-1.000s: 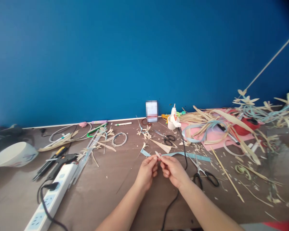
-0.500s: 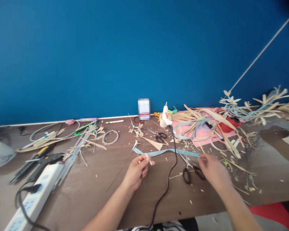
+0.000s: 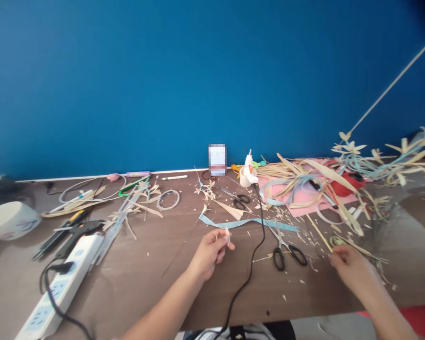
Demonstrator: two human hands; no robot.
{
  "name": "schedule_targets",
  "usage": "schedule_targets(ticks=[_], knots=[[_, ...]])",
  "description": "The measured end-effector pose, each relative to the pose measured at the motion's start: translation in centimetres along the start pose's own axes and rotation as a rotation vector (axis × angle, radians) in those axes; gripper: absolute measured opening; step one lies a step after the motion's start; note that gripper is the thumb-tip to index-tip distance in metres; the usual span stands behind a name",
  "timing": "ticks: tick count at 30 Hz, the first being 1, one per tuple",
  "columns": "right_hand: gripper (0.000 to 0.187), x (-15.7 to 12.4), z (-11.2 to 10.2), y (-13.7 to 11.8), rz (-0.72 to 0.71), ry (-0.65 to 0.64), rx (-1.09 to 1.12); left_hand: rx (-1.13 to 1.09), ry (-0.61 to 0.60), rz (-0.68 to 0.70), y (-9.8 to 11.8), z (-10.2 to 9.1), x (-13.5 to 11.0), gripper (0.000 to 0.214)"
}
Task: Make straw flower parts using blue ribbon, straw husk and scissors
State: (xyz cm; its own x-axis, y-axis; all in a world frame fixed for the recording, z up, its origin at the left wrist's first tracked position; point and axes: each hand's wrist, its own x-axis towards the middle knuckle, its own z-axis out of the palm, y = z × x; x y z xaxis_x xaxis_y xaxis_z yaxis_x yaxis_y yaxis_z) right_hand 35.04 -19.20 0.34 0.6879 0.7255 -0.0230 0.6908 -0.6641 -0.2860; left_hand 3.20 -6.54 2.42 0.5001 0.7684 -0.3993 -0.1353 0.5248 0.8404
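Observation:
My left hand (image 3: 212, 252) is pinched shut on a small pale petal-shaped piece (image 3: 227, 233), held just above the table. In my right hand (image 3: 352, 267), at the right, the fingers close on the near end of a thin yellowish stick (image 3: 319, 232), which points up and left. Between the hands lie scissors (image 3: 284, 249) with black handles, their blades slightly apart. A light blue strip (image 3: 241, 224) stretches across the table beyond my left hand. Small pale scraps are scattered around it.
A white glue gun (image 3: 248, 170) stands in a cup, its black cord (image 3: 255, 252) running to the front edge. Dried strips lie over pink paper (image 3: 301, 208). On the left are a power strip (image 3: 62, 288), a dark glue gun (image 3: 80, 234) and a white bowl (image 3: 12, 219).
My right hand has moved right and nearer, away from the blue strip's end, and now holds the thin stick. My left hand keeps the petal-shaped piece. The view has shifted slightly left.

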Motion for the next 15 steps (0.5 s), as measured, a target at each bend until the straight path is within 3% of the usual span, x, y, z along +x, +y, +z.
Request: schedule_targets(ticks=[4,9,13,15], knots=[[0.031,-1.1,-2.3,-0.7,0.083,-0.057,0.009,-0.008,0.003,-0.019,-0.2,-0.1,-0.1,0.022],[0.029,-3.4,-3.3,-4.7,-0.046,0.037,0.166,-0.008,-0.022,-0.009,-0.4,0.6,-0.3,0.021],[0.029,-5.6,-1.8,-10.8,-0.353,-0.268,0.441,0.037,-0.021,0.027,-0.4,1.7,-0.8,0.022],[0.029,-6.6,-1.0,-13.7,-0.472,-0.331,0.495,0.047,0.0,0.054,-0.2,2.1,-1.1,0.023]])
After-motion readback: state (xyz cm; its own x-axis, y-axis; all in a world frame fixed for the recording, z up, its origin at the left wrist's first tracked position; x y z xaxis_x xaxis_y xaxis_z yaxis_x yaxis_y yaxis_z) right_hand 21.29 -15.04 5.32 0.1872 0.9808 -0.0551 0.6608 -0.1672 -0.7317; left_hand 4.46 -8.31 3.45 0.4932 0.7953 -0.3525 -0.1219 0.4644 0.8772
